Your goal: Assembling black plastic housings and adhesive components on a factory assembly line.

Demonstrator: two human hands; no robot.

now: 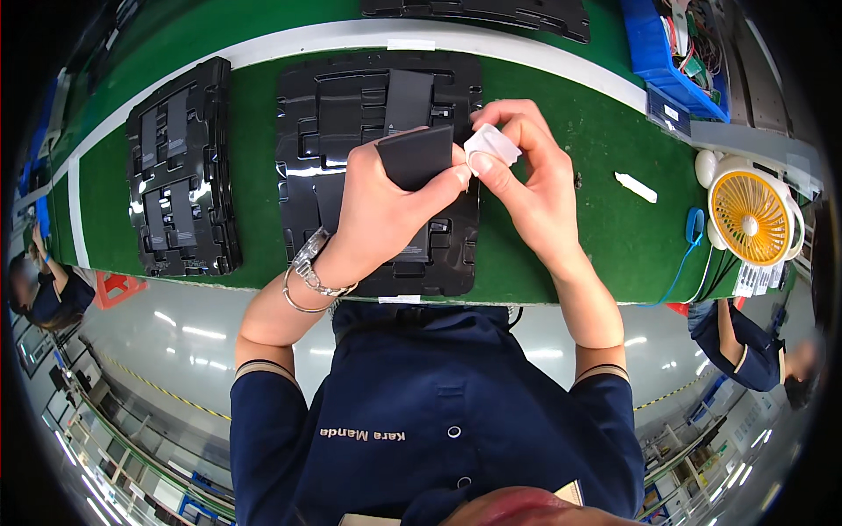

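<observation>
A flat black rectangular pack is gripped between the thumb and fingers of my left hand, raised over the tray. My right hand pinches a small crumpled white translucent piece; whether it is film or cloth, I cannot tell. Thumbs of both hands nearly meet at the pack's right edge. Beneath them lies a black moulded plastic tray, partly covered by my left hand and forearm. Similar flat black packs rest in its compartments.
A stack of black trays with packs stands to the left. On the green mat, a white tube, blue strap and yellow-and-white fan are to the right. A blue bin holds boards and wires. Two people are at the sides.
</observation>
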